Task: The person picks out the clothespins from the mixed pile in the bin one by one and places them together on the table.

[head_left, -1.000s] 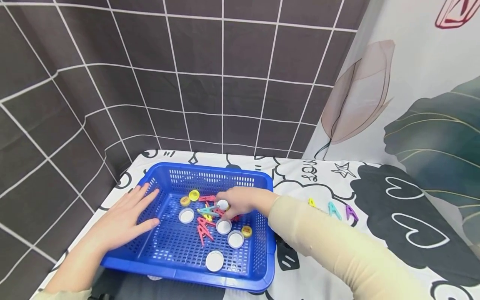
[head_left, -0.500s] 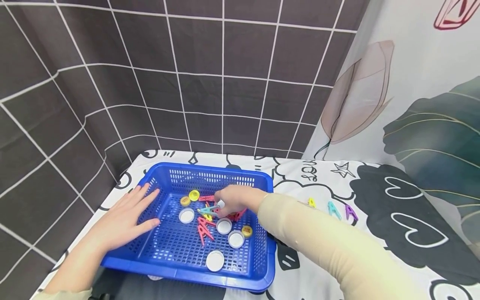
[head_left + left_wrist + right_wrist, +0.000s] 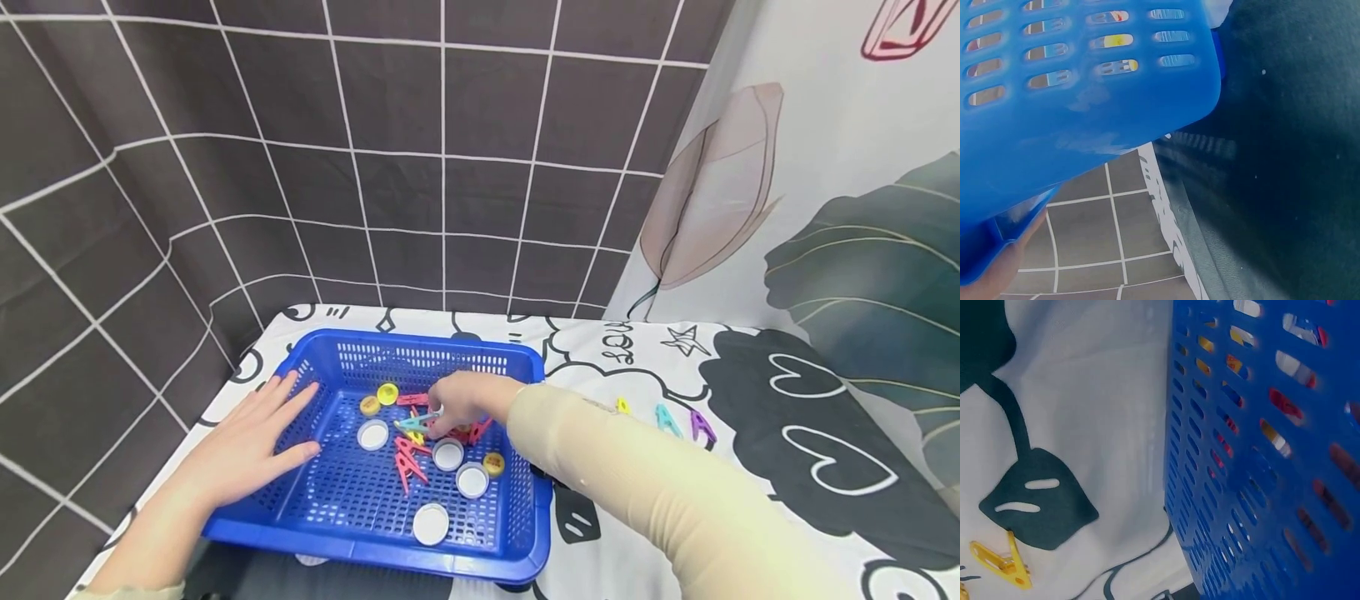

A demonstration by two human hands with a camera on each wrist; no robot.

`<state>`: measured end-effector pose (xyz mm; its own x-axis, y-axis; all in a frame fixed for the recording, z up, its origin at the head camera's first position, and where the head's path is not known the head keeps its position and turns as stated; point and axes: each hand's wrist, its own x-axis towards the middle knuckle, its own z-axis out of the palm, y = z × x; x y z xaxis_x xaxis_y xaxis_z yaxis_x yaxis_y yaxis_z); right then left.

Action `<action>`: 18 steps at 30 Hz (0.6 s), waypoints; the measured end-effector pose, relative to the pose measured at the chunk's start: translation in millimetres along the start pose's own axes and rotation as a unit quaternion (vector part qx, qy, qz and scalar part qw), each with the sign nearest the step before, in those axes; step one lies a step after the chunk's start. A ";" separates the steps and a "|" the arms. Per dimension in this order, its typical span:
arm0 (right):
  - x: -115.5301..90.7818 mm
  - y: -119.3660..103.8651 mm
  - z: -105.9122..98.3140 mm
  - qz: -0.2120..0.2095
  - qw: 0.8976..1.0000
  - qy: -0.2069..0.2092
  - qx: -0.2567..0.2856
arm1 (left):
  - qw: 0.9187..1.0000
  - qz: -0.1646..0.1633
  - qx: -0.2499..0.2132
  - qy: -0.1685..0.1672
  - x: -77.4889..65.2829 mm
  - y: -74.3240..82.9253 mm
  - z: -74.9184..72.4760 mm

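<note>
A blue plastic basket (image 3: 352, 546) holds white caps (image 3: 431, 524), yellow caps (image 3: 387, 394) and pink clothespins (image 3: 408, 467). My right hand (image 3: 465, 396) reaches down among them, thumb and fingers curled around the handle end of a teal clothespin (image 3: 415, 423). Red clothespins (image 3: 480, 431) lie partly hidden beneath that hand. My left hand (image 3: 243, 446) rests with spread, straight fingers over the basket's left rim. In the left wrist view, part of this hand (image 3: 994, 275) shows at the basket's edge. Through the slots in the right wrist view only bits of the contents show.
On the patterned white cloth (image 3: 592, 333), right of the basket, lie a yellow clothespin (image 3: 623, 406), a teal one and a purple clothespin (image 3: 702, 426). My right sleeve passes over the basket's right rim. A dark tiled-pattern curtain (image 3: 480, 200) hangs behind.
My right hand has shifted slightly left, toward the teal clothespin, and covers a white cap that showed between its fingers. The left hand has stayed in place.
</note>
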<state>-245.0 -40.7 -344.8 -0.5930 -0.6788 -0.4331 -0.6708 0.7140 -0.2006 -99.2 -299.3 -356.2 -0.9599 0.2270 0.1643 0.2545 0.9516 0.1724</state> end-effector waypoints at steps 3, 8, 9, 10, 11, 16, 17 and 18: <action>-2.3 1.6 -4.8 0.005 1.000 -0.011 0.005 | 1.000 -0.003 -0.001 -0.002 -0.8 -1.5 1.0; -5.5 5.4 -7.1 0.004 1.000 -0.028 0.004 | 1.000 -0.004 -0.001 -0.004 -0.4 -2.4 1.6; -6.1 5.9 -5.9 0.003 0.999 -0.033 0.002 | 1.000 -0.004 -0.002 -0.004 -0.1 -2.0 1.4; -6.4 6.5 -4.2 0.000 0.999 -0.037 -0.004 | 1.000 -0.004 -0.003 -0.005 0.3 -1.5 1.0; -6.8 7.1 -2.5 -0.002 0.999 -0.041 -0.009 | 1.000 -0.004 -0.003 -0.006 0.7 -1.1 0.7; -13.7 9.3 0.7 -0.010 0.998 -0.056 -0.018 | 1.000 -0.004 -0.005 -0.006 1.9 0.3 -1.2; -15.8 9.6 -0.3 -0.010 0.998 -0.058 -0.018 | 1.000 -0.004 -0.004 -0.006 1.8 0.3 -1.3; -17.8 9.8 -1.8 -0.012 0.998 -0.059 -0.020 | 1.000 -0.005 -0.005 -0.006 1.7 0.4 -1.3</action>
<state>-241.8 -21.9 -337.4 -0.5214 -0.6687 -0.5301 -0.7032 0.6887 -0.1770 -100.6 -298.8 -354.6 -0.9636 0.2210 0.1505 0.2469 0.9515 0.1833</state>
